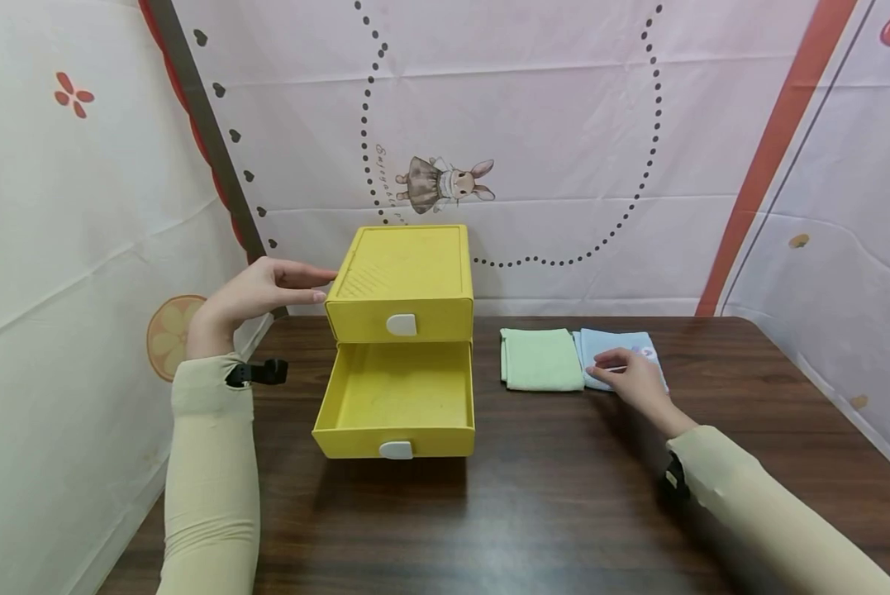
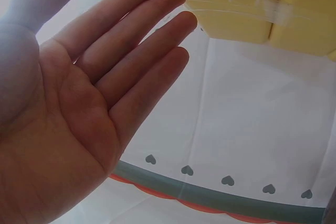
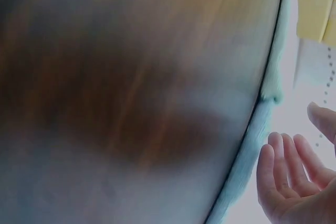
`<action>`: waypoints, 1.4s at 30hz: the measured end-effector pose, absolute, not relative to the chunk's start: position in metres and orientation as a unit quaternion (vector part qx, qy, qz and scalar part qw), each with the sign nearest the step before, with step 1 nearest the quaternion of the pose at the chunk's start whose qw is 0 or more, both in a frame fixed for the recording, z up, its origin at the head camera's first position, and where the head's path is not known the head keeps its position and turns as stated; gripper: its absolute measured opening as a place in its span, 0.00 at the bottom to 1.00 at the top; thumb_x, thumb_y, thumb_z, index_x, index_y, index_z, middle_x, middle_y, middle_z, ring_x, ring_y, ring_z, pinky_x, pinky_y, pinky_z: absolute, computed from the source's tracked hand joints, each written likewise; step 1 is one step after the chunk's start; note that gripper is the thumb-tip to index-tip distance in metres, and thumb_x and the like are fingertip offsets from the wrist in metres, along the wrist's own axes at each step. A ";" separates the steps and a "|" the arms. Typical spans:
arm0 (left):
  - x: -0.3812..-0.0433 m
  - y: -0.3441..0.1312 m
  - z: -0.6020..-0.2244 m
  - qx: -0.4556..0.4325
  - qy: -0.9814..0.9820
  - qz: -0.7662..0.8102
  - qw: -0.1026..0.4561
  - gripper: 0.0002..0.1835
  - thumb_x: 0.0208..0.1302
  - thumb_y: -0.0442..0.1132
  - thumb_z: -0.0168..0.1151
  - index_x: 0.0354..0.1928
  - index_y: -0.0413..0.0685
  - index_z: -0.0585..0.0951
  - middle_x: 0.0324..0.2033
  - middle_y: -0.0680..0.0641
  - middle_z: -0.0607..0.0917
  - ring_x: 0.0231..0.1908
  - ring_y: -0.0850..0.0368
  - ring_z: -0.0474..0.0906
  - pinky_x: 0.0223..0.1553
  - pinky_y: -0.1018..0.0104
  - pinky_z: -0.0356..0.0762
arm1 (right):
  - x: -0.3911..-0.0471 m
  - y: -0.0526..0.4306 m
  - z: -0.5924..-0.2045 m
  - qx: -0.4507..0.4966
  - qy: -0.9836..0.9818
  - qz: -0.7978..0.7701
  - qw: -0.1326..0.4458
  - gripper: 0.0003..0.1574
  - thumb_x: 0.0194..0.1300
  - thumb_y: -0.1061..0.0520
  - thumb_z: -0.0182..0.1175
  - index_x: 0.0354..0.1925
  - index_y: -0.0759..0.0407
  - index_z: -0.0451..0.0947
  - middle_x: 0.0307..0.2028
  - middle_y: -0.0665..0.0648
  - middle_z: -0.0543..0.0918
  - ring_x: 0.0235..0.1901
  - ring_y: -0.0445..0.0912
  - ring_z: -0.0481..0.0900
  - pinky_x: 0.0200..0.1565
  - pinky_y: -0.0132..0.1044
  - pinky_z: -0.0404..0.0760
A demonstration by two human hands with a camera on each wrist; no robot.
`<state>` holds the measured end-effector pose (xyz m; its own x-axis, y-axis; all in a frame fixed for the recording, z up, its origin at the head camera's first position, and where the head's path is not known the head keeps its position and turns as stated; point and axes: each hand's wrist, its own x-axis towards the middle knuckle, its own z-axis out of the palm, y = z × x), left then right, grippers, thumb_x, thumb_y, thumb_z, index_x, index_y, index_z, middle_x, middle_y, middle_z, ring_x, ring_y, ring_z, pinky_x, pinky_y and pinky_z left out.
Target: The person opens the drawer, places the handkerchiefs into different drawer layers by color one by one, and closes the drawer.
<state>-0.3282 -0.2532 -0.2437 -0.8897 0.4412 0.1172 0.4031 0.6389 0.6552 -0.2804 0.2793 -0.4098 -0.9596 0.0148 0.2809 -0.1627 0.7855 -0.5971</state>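
A yellow two-drawer box [image 1: 403, 260] stands on the table with its lower drawer [image 1: 348, 444] pulled out and nothing inside. The upper drawer front [image 1: 445, 321] is flush with the box. My left hand [image 1: 254, 289] has its fingers straight, their tips at the left side of the box; the left wrist view shows its palm bare. On the right, a folded light-blue cloth [image 1: 608, 340] lies against a folded green cloth [image 1: 541, 361]. Just above the blue cloth is my right hand [image 1: 635, 387], fingers loosely bent, thumb apart from them in the right wrist view, holding nothing.
The dark wooden table [image 1: 563, 512] carries the box and both cloths. White patterned sheets [image 1: 549, 149] hang behind it and along both sides. White tabs [image 1: 396, 450] serve as pulls on the two drawers.
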 end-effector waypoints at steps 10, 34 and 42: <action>-0.311 -0.243 -0.232 0.234 0.904 0.358 0.026 0.26 0.52 0.51 0.63 0.54 0.53 0.75 0.51 0.51 0.78 0.52 0.55 0.71 0.51 0.52 0.69 | -0.287 0.304 -0.408 0.016 -0.937 0.314 0.153 0.24 0.55 0.45 0.60 0.42 0.63 0.78 0.40 0.64 0.81 0.40 0.55 0.78 0.40 0.47 0.74; -0.310 -0.243 -0.231 0.238 0.901 0.362 0.029 0.25 0.53 0.49 0.63 0.54 0.51 0.75 0.51 0.50 0.77 0.52 0.55 0.71 0.50 0.55 0.70 | -0.298 0.344 -0.414 -0.064 -0.930 0.321 0.166 0.26 0.56 0.44 0.58 0.41 0.66 0.77 0.37 0.66 0.81 0.36 0.53 0.73 0.30 0.35 0.66; -0.309 -0.243 -0.231 0.242 0.899 0.364 0.027 0.25 0.53 0.48 0.63 0.54 0.50 0.75 0.50 0.49 0.77 0.52 0.53 0.72 0.50 0.54 0.70 | -0.298 0.352 -0.415 -0.097 -0.925 0.334 0.156 0.28 0.57 0.43 0.57 0.43 0.67 0.76 0.39 0.68 0.79 0.38 0.53 0.72 0.30 0.34 0.67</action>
<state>-0.3092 -0.2428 -0.2306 -0.8812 0.4553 0.1274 0.4155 0.6172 0.6682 -0.2980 0.3520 -0.4146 -0.9325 0.2829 0.2247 0.0740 0.7584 -0.6476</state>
